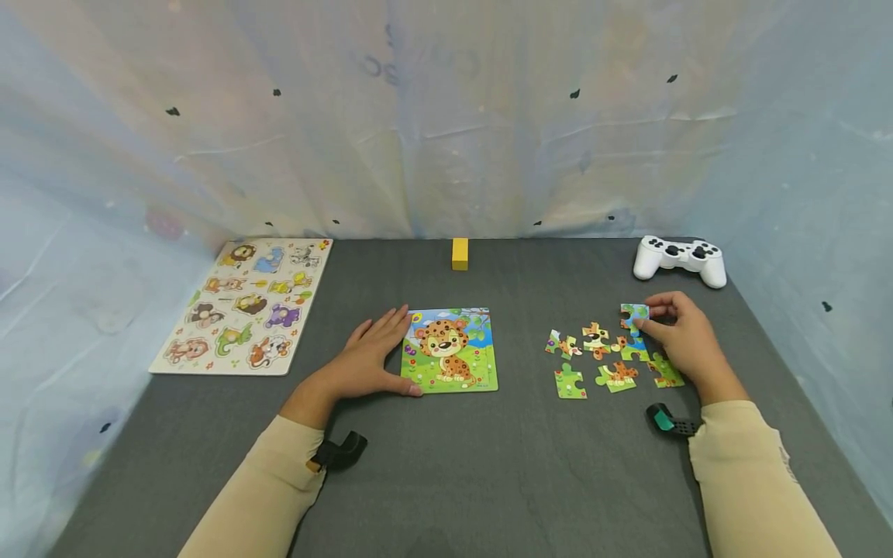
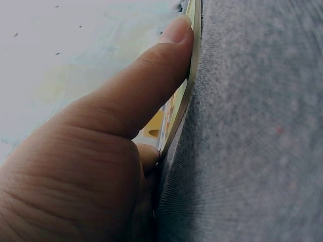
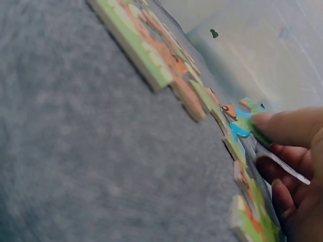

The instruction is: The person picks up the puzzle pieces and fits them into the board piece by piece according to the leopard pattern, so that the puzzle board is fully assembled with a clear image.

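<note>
A square picture board with a spotted leopard cub (image 1: 449, 353) lies on the dark cloth. My left hand (image 1: 370, 356) rests at its left side, fingers extended, with the thumb on the lower left corner; the left wrist view shows that thumb (image 2: 156, 65) against the board's edge (image 2: 194, 55). Farther right, my right hand (image 1: 680, 333) pinches a blue jigsaw piece (image 1: 631, 314) between thumb and fingers. In the right wrist view the thumb presses on this blue-green piece (image 3: 243, 123). Several loose jigsaw pieces (image 1: 617, 376) lie just left of and below that hand.
An animal peg puzzle board (image 1: 240, 310) lies at the far left. By the back wall stands a yellow block (image 1: 460, 254). A white game controller (image 1: 680, 260) sits at the back right, beyond the right hand. Pale sheets (image 1: 446, 116) enclose the table's back and sides.
</note>
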